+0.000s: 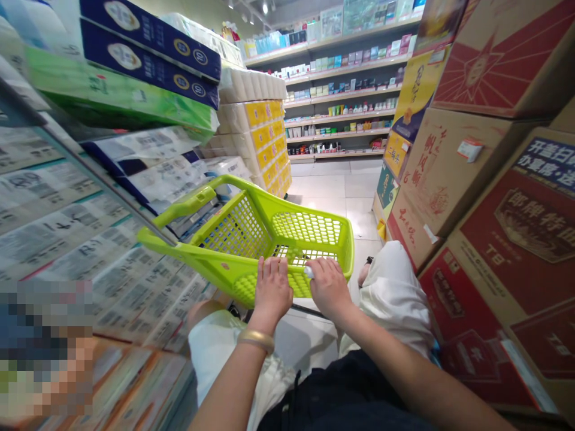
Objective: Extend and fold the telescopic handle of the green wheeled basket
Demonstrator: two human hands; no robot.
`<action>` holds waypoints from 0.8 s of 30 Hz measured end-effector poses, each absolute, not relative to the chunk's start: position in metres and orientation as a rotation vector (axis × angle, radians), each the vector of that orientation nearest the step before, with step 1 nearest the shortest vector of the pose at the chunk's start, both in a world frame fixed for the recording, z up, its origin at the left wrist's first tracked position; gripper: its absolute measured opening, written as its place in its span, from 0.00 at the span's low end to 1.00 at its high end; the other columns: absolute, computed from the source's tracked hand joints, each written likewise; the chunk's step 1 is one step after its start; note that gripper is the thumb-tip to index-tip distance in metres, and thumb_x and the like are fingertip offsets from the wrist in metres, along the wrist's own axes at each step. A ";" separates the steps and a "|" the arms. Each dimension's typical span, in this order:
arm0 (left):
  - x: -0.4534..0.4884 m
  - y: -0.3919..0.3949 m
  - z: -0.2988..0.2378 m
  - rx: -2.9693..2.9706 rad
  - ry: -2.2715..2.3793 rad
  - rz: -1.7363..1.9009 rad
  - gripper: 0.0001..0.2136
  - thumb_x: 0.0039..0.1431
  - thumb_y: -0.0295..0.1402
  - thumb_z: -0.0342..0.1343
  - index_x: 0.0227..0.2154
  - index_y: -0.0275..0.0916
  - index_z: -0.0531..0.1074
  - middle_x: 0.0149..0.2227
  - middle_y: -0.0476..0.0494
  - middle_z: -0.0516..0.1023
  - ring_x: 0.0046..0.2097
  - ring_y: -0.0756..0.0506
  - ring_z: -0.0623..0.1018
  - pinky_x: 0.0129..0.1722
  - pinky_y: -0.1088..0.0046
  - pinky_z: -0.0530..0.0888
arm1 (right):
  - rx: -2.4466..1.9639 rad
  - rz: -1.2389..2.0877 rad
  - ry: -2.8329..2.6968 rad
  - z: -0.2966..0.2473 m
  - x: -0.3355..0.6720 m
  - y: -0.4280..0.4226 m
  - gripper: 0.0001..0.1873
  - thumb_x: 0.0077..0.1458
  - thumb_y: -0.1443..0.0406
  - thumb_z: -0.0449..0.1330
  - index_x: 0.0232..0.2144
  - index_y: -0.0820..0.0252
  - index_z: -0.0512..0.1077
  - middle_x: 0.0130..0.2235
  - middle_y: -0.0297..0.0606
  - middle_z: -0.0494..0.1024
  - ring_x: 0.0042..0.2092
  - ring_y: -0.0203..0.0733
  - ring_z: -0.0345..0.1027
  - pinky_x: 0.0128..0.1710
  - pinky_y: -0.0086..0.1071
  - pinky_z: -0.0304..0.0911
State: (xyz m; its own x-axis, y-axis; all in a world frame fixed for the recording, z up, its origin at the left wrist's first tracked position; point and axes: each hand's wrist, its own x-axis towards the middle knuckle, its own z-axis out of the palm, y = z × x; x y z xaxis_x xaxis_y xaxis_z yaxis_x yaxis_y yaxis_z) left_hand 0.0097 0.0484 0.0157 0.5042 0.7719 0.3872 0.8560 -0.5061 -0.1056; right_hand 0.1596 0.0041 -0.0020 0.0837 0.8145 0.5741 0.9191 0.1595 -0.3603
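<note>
A lime-green plastic rolling shopping basket (242, 227) stands in front of me between my legs, its lattice sides and floor showing nothing inside. Over its near rim curl the fingers of my left hand (273, 290), above a gold bangle (257, 340) on that wrist. A short way to the right, my right hand (330, 287) grips the same rim. Something small and white (309, 272) shows by its thumb, and I cannot make out what it is. From the basket's left end a grey metal pole (112, 176) slants up to the left.
Stacked cartons (462, 173) wall the right side. Paper packs (148, 149) pile up on the left, with yellow-and-white packs (265, 143) behind the basket. Shelves of small products (341, 90) line the back, beyond the tiled floor (330, 182).
</note>
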 end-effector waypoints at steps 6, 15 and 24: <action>0.015 0.046 0.016 -2.461 -1.397 -0.422 0.28 0.46 0.29 0.53 0.53 0.30 0.63 0.50 0.33 0.69 0.58 0.36 0.64 0.67 0.51 0.51 | -1.716 -0.183 -1.689 -0.006 0.176 -0.007 0.18 0.50 0.77 0.52 0.42 0.60 0.72 0.40 0.42 0.75 0.45 0.46 0.65 0.55 0.39 0.56; 0.013 0.047 0.016 -2.462 -1.373 -0.424 0.23 0.50 0.30 0.53 0.52 0.30 0.65 0.48 0.32 0.69 0.57 0.35 0.64 0.66 0.49 0.53 | -1.684 -0.230 -1.761 0.006 0.129 0.022 0.10 0.58 0.72 0.53 0.38 0.60 0.73 0.38 0.42 0.75 0.42 0.46 0.64 0.55 0.40 0.56; 0.011 0.047 0.016 -2.471 -1.364 -0.424 0.27 0.46 0.28 0.54 0.52 0.30 0.64 0.49 0.33 0.69 0.58 0.36 0.64 0.67 0.51 0.51 | -1.654 -0.220 -1.748 -0.004 0.169 -0.002 0.18 0.52 0.76 0.53 0.43 0.59 0.72 0.41 0.41 0.76 0.45 0.45 0.65 0.57 0.39 0.54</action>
